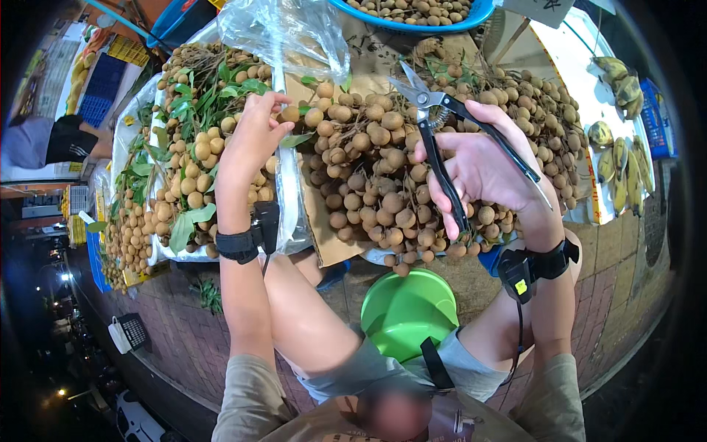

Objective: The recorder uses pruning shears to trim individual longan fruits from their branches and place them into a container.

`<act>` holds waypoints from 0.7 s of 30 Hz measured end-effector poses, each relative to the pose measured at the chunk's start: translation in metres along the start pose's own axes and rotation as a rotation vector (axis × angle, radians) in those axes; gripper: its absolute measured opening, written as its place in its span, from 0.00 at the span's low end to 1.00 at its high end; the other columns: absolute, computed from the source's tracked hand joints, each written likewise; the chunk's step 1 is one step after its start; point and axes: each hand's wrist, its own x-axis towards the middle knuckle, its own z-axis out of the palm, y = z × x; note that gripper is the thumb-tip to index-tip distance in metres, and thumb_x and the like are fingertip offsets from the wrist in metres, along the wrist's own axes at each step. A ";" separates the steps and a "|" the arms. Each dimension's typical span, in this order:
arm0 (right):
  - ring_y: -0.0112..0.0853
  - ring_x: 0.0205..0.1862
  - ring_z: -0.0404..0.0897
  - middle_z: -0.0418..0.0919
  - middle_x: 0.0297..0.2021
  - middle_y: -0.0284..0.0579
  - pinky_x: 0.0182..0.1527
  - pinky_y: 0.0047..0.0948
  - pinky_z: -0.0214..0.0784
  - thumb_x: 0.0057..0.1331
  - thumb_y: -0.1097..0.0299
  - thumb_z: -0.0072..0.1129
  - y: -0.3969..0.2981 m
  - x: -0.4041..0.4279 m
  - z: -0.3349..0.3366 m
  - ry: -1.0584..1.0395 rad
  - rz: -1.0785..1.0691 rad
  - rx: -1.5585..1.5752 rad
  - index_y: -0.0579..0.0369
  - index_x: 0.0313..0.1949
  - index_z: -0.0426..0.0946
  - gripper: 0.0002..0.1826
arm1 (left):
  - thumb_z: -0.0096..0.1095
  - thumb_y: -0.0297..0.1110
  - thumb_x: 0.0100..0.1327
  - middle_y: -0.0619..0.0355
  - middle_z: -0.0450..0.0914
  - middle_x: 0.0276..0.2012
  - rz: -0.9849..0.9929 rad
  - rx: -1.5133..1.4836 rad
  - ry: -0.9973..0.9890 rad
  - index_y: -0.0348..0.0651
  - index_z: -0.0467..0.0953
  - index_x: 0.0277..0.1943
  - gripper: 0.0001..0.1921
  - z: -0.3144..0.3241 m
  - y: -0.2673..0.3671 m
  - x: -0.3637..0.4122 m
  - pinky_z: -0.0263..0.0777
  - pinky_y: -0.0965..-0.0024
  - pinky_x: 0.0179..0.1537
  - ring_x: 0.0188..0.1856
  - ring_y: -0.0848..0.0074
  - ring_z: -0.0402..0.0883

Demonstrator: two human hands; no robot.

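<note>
My right hand (486, 171) holds a pair of pruning shears (423, 99) with black handles and a coil spring. Their blades are spread and point up and to the left, above a heap of brown longans (381, 166) on stems. Over at the left, my left hand (251, 132) is beside the heap's edge, its thumb and index finger curled around a single longan (289, 114). Whether the fingers grip that fruit or only pass in front of it, I cannot tell. Green longan leaves (295, 140) show just below the thumb.
More longans with leaves (193, 160) lie in a white foam box at left. Cardboard (337, 246) lines the middle heap. A green basin (409, 309) stands between my knees. Behind are a clear plastic bag (309, 38) and a blue basin (409, 22) of longans. Bananas (621, 166) lie at right.
</note>
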 end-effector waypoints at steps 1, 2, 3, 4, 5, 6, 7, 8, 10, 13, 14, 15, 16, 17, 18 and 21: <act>0.57 0.26 0.79 0.75 0.28 0.66 0.28 0.39 0.75 0.63 0.34 0.27 0.000 0.000 0.000 0.010 -0.001 0.009 0.66 0.51 0.60 0.41 | 0.62 0.25 0.58 0.58 0.71 0.34 0.008 -0.013 -0.049 0.40 0.72 0.52 0.17 -0.002 -0.001 0.001 0.69 0.75 0.39 0.32 0.78 0.70; 0.57 0.26 0.79 0.75 0.28 0.66 0.28 0.39 0.75 0.63 0.34 0.27 0.000 0.000 0.000 0.006 0.000 0.008 0.66 0.51 0.60 0.41 | 0.61 0.26 0.59 0.58 0.72 0.35 0.015 -0.025 -0.097 0.40 0.73 0.51 0.16 -0.004 -0.001 0.001 0.69 0.75 0.38 0.32 0.78 0.70; 0.57 0.26 0.79 0.75 0.28 0.66 0.27 0.38 0.75 0.63 0.34 0.26 0.000 0.000 -0.001 0.002 -0.002 0.009 0.66 0.51 0.60 0.41 | 0.61 0.26 0.59 0.58 0.72 0.35 0.016 -0.027 -0.098 0.40 0.73 0.51 0.16 -0.004 0.001 0.003 0.69 0.75 0.38 0.32 0.78 0.70; 0.57 0.26 0.80 0.75 0.28 0.66 0.26 0.37 0.75 0.63 0.34 0.26 0.001 -0.001 -0.001 -0.004 -0.003 0.010 0.66 0.52 0.60 0.41 | 0.60 0.27 0.59 0.58 0.73 0.36 0.003 -0.037 -0.097 0.39 0.73 0.50 0.15 -0.005 0.005 0.004 0.68 0.75 0.38 0.32 0.79 0.70; 0.57 0.26 0.80 0.75 0.28 0.66 0.26 0.37 0.75 0.63 0.34 0.26 0.001 -0.001 -0.002 -0.002 -0.002 0.010 0.66 0.52 0.60 0.41 | 0.59 0.27 0.60 0.58 0.74 0.37 -0.010 -0.046 -0.097 0.38 0.74 0.49 0.14 -0.004 0.008 0.006 0.68 0.75 0.37 0.32 0.79 0.70; 0.57 0.26 0.80 0.75 0.29 0.66 0.26 0.36 0.75 0.63 0.33 0.26 0.001 -0.001 -0.002 -0.001 -0.001 0.009 0.66 0.52 0.60 0.41 | 0.59 0.27 0.60 0.58 0.74 0.37 -0.011 -0.046 -0.096 0.38 0.74 0.49 0.14 -0.002 0.008 0.007 0.68 0.75 0.37 0.32 0.79 0.70; 0.57 0.26 0.80 0.75 0.29 0.66 0.25 0.36 0.75 0.63 0.33 0.26 0.001 -0.001 -0.002 0.000 0.001 0.009 0.67 0.52 0.60 0.42 | 0.59 0.28 0.60 0.57 0.75 0.37 0.021 -0.069 -0.063 0.38 0.74 0.48 0.13 0.002 0.007 0.009 0.67 0.74 0.36 0.32 0.78 0.70; 0.57 0.26 0.80 0.75 0.29 0.66 0.25 0.36 0.75 0.63 0.33 0.26 0.001 -0.001 -0.003 -0.001 0.002 0.008 0.67 0.52 0.60 0.42 | 0.59 0.28 0.60 0.57 0.75 0.36 0.053 -0.092 -0.029 0.37 0.75 0.46 0.11 0.005 0.005 0.011 0.66 0.74 0.35 0.32 0.77 0.70; 0.57 0.26 0.80 0.76 0.29 0.66 0.25 0.35 0.75 0.63 0.33 0.27 0.002 0.000 -0.003 -0.018 -0.013 -0.001 0.67 0.52 0.60 0.42 | 0.58 0.28 0.60 0.56 0.74 0.35 0.205 -0.055 0.001 0.37 0.75 0.44 0.10 0.010 -0.001 0.015 0.66 0.73 0.35 0.32 0.76 0.70; 0.57 0.26 0.80 0.76 0.29 0.66 0.25 0.36 0.76 0.63 0.34 0.27 0.002 0.000 0.000 -0.013 -0.013 0.003 0.67 0.52 0.59 0.42 | 0.58 0.28 0.60 0.55 0.73 0.32 0.360 0.026 0.063 0.36 0.75 0.39 0.06 0.015 -0.005 0.018 0.65 0.73 0.34 0.32 0.73 0.72; 0.57 0.26 0.80 0.76 0.29 0.66 0.25 0.36 0.76 0.63 0.34 0.27 0.002 0.000 0.000 -0.011 -0.011 0.003 0.67 0.52 0.59 0.42 | 0.58 0.28 0.60 0.55 0.73 0.32 0.284 0.038 0.025 0.35 0.76 0.39 0.06 0.016 -0.005 0.018 0.66 0.73 0.34 0.32 0.73 0.72; 0.57 0.26 0.80 0.76 0.28 0.66 0.25 0.36 0.76 0.63 0.33 0.27 0.002 0.001 0.000 -0.010 0.000 0.006 0.67 0.51 0.60 0.42 | 0.59 0.28 0.60 0.55 0.74 0.32 0.207 0.055 -0.010 0.35 0.76 0.38 0.06 0.013 -0.002 0.016 0.66 0.73 0.34 0.32 0.73 0.73; 0.57 0.26 0.80 0.76 0.28 0.66 0.25 0.36 0.76 0.63 0.33 0.27 0.002 0.002 0.000 -0.009 0.011 0.010 0.67 0.51 0.60 0.42 | 0.59 0.28 0.60 0.55 0.74 0.32 0.204 0.057 -0.009 0.35 0.76 0.38 0.06 0.013 -0.002 0.016 0.66 0.73 0.34 0.32 0.73 0.73; 0.57 0.26 0.80 0.76 0.28 0.66 0.25 0.36 0.76 0.63 0.33 0.27 0.003 0.003 0.001 -0.011 0.013 0.009 0.67 0.51 0.60 0.42 | 0.60 0.29 0.60 0.56 0.74 0.30 0.219 0.008 0.002 0.35 0.76 0.38 0.06 0.013 -0.003 0.016 0.66 0.74 0.33 0.31 0.75 0.73; 0.58 0.26 0.80 0.76 0.28 0.66 0.25 0.37 0.76 0.63 0.33 0.28 0.004 0.003 0.001 -0.033 0.018 0.018 0.67 0.51 0.60 0.41 | 0.60 0.30 0.60 0.57 0.75 0.29 0.234 -0.042 0.014 0.35 0.77 0.37 0.07 0.012 -0.002 0.016 0.66 0.75 0.33 0.30 0.77 0.73; 0.59 0.25 0.79 0.75 0.27 0.66 0.26 0.40 0.76 0.63 0.34 0.28 0.010 0.009 0.010 -0.069 0.076 0.144 0.66 0.50 0.60 0.40 | 0.62 0.31 0.59 0.59 0.78 0.27 0.099 -0.159 -0.051 0.35 0.78 0.36 0.08 0.010 0.000 0.014 0.65 0.77 0.31 0.28 0.82 0.72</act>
